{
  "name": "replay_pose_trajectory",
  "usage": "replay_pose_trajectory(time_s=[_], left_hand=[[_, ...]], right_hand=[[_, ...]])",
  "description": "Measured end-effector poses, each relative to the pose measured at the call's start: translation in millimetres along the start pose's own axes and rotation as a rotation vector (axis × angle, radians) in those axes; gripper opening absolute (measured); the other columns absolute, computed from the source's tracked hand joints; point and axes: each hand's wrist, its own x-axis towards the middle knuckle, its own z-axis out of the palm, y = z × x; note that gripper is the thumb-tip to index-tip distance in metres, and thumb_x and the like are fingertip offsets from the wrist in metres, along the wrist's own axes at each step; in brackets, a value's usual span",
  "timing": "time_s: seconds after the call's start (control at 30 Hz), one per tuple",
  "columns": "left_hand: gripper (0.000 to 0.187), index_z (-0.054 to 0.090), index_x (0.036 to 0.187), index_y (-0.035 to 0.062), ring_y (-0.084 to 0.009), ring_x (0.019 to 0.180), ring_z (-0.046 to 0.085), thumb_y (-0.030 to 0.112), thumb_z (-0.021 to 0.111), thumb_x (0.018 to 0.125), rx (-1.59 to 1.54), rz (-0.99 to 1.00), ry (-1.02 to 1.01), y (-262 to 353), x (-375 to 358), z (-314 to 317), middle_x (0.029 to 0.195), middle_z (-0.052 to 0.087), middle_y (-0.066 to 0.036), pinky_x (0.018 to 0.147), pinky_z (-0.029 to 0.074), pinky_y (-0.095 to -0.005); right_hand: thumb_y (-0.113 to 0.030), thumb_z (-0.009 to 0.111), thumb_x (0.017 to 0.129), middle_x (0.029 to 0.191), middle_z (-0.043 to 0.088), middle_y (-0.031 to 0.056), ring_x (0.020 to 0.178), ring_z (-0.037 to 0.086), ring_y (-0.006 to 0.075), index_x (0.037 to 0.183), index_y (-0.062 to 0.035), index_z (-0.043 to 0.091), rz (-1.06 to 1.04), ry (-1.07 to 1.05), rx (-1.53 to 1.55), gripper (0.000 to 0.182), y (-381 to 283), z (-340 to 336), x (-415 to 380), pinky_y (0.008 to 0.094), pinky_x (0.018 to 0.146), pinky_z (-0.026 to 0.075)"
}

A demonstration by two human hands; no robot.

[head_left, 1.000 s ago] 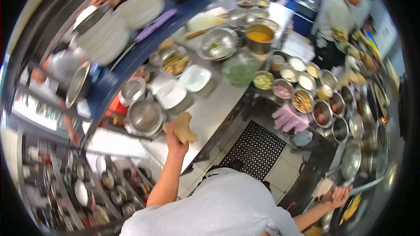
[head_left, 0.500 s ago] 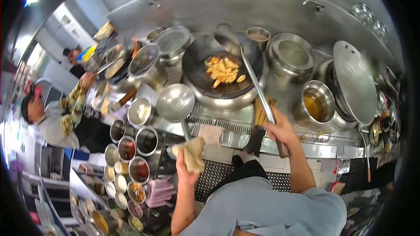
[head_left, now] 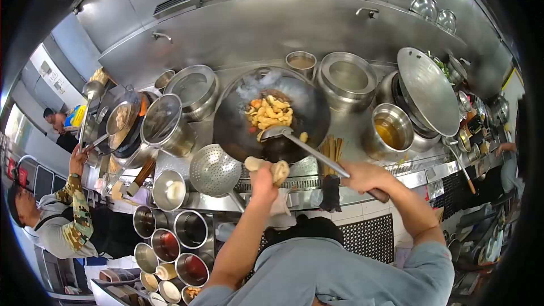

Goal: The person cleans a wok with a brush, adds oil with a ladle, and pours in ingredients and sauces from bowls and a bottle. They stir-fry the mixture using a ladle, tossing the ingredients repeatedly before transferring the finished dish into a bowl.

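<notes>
My right hand (head_left: 367,178) is closed round the long handle of a metal ladle (head_left: 317,157). The ladle's bowl rests in the black wok (head_left: 233,127), at the near side of a heap of yellow-brown food pieces (head_left: 271,114). Pale smoke or steam rises behind the food. My left hand (head_left: 264,186) grips a folded beige cloth (head_left: 280,172) at the wok's near rim; whether the rim is inside the cloth is hidden. Just left of that hand lies a perforated strainer (head_left: 215,169), its handle pointing towards me.
Lidded pots (head_left: 347,79) stand behind and beside the wok. A pot of yellow oil (head_left: 391,131) and a large tilted metal wok (head_left: 426,93) are on the right. Sauce containers (head_left: 165,245) crowd the lower left. At the far left a co-worker (head_left: 62,221) holds a ladle over another pan.
My left hand has carried the cloth up to the wok's near rim. The ladle has come down from the wok's far side to the food. The camera view has shifted.
</notes>
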Motion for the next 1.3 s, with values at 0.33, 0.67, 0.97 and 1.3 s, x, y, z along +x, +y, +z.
replay_pose_trajectory(time_s=[0.33,0.67,0.97,1.3], left_hand=[[0.038,0.046,0.120,0.0046,-0.0228,0.092,0.064,-0.003,0.053,0.083,0.176,-0.046,-0.109,-19,-20,-75,0.107,0.058,-0.009,0.078,0.057,-0.0390],[0.022,0.054,0.106,0.0006,-0.0308,0.081,0.067,0.019,0.048,0.096,0.104,-0.108,-0.106,18,58,-31,0.100,0.065,-0.014,0.061,0.056,-0.0439],[0.029,0.053,0.112,-0.0008,-0.0234,0.084,0.064,0.001,0.054,0.084,0.201,0.147,-0.045,-29,37,-75,0.096,0.061,-0.008,0.077,0.055,-0.0383],[0.010,0.054,0.095,0.0019,-0.0268,0.072,0.067,0.011,0.049,0.093,0.077,-0.041,-0.085,21,45,-19,0.085,0.063,-0.011,0.057,0.055,-0.0419]], right_hand=[[-0.012,0.051,0.085,0.077,0.065,0.0228,0.058,0.066,0.0304,0.110,0.0093,0.048,-0.053,0.289,-0.087,0.033,-48,12,55,0.0443,0.059,0.051],[-0.019,0.057,0.084,0.068,0.063,0.0098,0.050,0.061,0.0188,0.109,-0.0003,0.055,-0.079,0.010,0.070,0.031,-48,11,-1,0.0364,0.050,0.048],[-0.010,0.050,0.081,0.072,0.066,0.0221,0.071,0.068,0.0335,0.109,0.0034,0.053,-0.111,0.383,-0.209,0.031,-46,35,93,0.0428,0.067,0.052],[-0.021,0.058,0.085,0.072,0.065,0.0107,0.052,0.062,0.0185,0.114,-0.0002,0.056,-0.084,-0.008,0.073,0.035,-45,-1,-18,0.0357,0.050,0.048]])
